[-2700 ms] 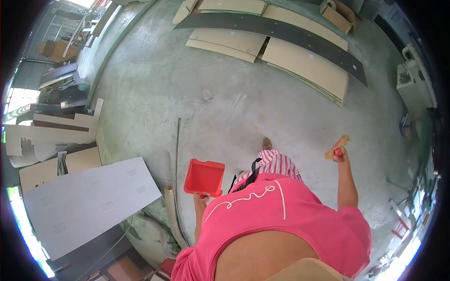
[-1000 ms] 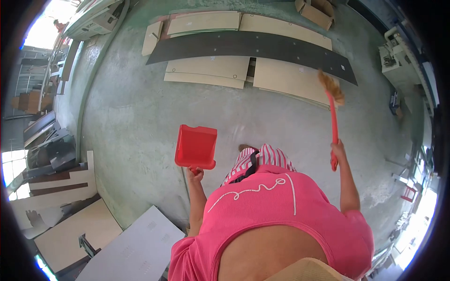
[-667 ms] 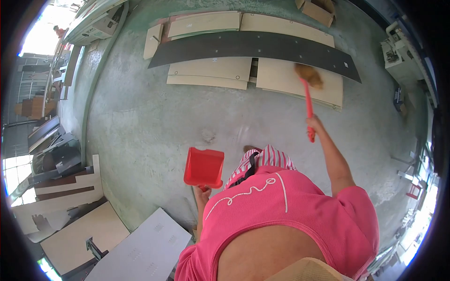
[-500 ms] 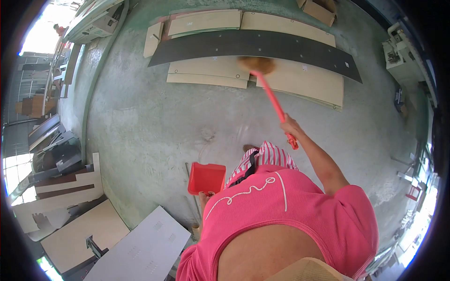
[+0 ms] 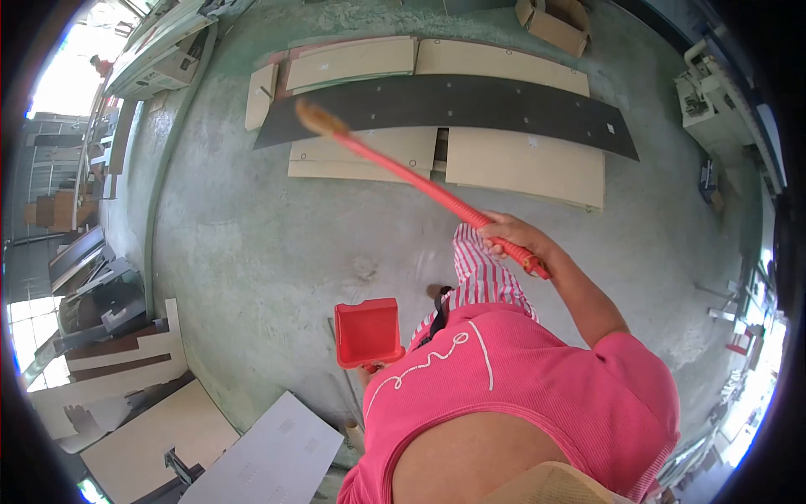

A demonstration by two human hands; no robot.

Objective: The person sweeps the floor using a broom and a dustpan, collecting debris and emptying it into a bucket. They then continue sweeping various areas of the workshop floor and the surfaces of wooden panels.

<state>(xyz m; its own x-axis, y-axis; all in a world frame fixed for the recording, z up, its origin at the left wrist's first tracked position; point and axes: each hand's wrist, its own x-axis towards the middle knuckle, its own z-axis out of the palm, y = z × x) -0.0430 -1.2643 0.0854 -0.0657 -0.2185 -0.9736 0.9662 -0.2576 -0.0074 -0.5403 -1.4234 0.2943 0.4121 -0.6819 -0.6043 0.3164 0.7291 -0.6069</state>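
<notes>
My right hand (image 5: pixel 510 235) is wrapped round the upper part of a red-handled broom (image 5: pixel 407 176). The broom slants up to the left, and its brown bristle head overlaps the left part of a long dark panel (image 5: pixel 504 105) in this view. My left hand (image 5: pixel 369 370), partly hidden by my pink top, is closed at the near edge of a red dustpan (image 5: pixel 368 332), with the pan's inside facing up. Beneath the dark panel lie stacked beige boards (image 5: pixel 525 164) on the concrete floor.
An open cardboard box (image 5: pixel 554 29) stands beyond the boards. Leaning at the lower left are a pale grey panel (image 5: pixel 269 458) and a beige sheet (image 5: pixel 155 441). A machine (image 5: pixel 705 97) stands at the right, and a hose or pipe (image 5: pixel 155 210) runs along the left floor.
The broom has swung left, its head moving from the middle of the boards to the left end of the dark panel. The dustpan stays near my left side.
</notes>
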